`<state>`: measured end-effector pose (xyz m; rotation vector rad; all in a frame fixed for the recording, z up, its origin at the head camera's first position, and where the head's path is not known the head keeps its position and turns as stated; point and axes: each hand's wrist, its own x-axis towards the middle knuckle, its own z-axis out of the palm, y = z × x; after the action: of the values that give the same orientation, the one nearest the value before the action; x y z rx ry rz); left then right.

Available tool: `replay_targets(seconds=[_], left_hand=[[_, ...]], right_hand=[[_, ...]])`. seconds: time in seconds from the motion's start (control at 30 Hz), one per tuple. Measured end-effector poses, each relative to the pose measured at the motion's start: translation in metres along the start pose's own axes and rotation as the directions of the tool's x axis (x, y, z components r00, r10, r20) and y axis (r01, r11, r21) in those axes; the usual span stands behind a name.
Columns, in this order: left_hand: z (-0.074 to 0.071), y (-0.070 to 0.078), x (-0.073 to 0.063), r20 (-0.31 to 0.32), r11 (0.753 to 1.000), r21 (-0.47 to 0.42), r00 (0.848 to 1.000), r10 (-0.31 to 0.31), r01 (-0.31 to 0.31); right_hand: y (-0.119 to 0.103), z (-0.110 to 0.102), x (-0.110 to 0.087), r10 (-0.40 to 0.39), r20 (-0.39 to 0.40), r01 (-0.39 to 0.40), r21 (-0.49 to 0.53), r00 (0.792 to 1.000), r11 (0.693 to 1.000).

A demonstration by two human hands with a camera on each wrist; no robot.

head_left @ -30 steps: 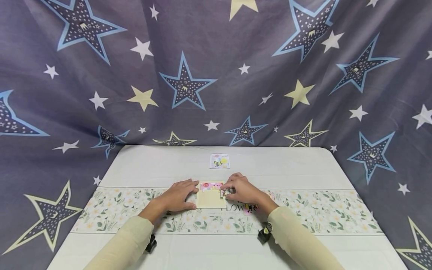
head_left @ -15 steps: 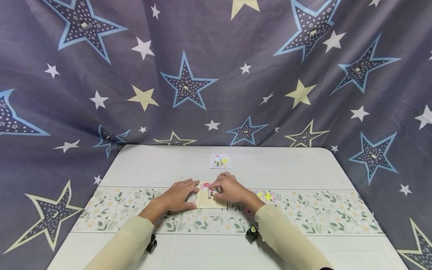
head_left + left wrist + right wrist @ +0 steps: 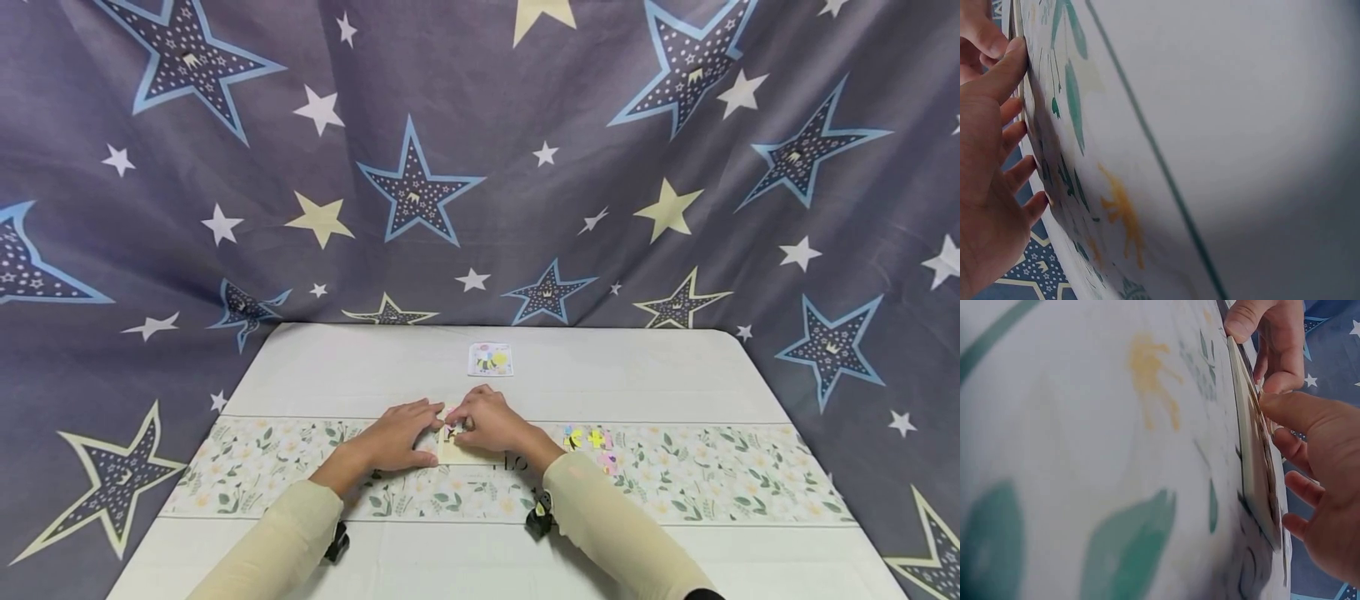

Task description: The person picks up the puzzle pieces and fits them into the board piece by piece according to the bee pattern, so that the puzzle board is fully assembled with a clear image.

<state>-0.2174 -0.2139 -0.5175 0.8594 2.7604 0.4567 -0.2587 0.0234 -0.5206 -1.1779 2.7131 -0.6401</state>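
Observation:
A pale wooden puzzle board [image 3: 467, 456] lies flat on the table, seen edge-on in the right wrist view. My left hand [image 3: 396, 436] rests at the board's left side, fingers spread and fairly straight; its thumb touches the edge in the left wrist view. Over the board's left part, my right hand [image 3: 491, 423] pinches a small puzzle piece [image 3: 450, 433] between thumb and fingers. Whether this piece touches the board is hidden. The right hand covers most of the board's upper row.
Several loose puzzle pieces [image 3: 596, 438], yellow, pink and blue, lie right of the right forearm. A bee picture card [image 3: 491, 360] lies beyond the board. A floral strip [image 3: 697, 467] crosses the white table [image 3: 360, 367]. Behind hangs a star-patterned curtain [image 3: 480, 225].
My right hand has moved left across the board with the puzzle piece, from its right side to its left side. Loose pieces at the right are now uncovered. The left hand stays put.

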Motion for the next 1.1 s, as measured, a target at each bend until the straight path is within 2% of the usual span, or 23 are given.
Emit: replay_targets(seconds=[0.37,0.8,1.1], left_hand=[[0.0029,-0.0012,0.0014,0.012,1.0,0.018,1.0,-0.01,0.01],[0.0,0.0012,0.0,-0.004,1.0,0.015,1.0,0.012,-0.012],[-0.0012,0.0016,-0.0006,-0.002,1.0,0.002,1.0,0.004,-0.004]], right_hand=[[0.0017,0.0069,0.0018,0.028,0.012,-0.028,-0.023,1.0,0.999],[0.0001,0.0028,-0.002,0.054,0.004,-0.054,-0.02,0.999,0.998],[-0.0009,0.0006,-0.0022,0.053,0.029,-0.053,-0.013,0.998,0.999]])
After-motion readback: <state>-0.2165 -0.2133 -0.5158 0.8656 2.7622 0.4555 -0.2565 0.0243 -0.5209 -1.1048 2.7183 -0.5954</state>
